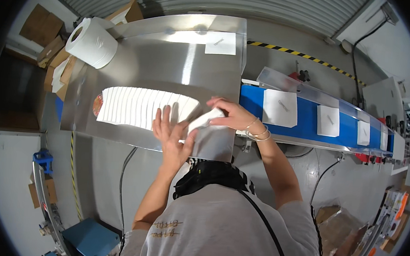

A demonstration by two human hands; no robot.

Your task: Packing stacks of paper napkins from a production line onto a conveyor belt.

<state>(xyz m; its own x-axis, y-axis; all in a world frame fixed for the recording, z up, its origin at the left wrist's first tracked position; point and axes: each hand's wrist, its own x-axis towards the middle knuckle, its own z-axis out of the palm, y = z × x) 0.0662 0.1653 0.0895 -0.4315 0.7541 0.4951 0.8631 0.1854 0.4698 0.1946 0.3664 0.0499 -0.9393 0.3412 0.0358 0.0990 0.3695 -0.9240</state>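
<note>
A long row of thin white packets (135,105), overlapping and leaning on one another, lies across the metal table (148,62). My left hand (171,136) rests on the row's right end, fingers spread. My right hand (233,114) is closed on a white packet (207,120) at the table's right side, thumb and fingers around its upper end. The two hands are close together, and how many packets are in the right hand is hidden. At the row's left end a reddish round object (97,105) props against the packets.
A large white roll (92,43) stands at the table's far left. One flat white square (221,43) lies at the far right corner. Right of the table, a blue conveyor belt (305,117) carries several spaced white squares between clear guards (307,93). Cardboard boxes (41,25) sit at left.
</note>
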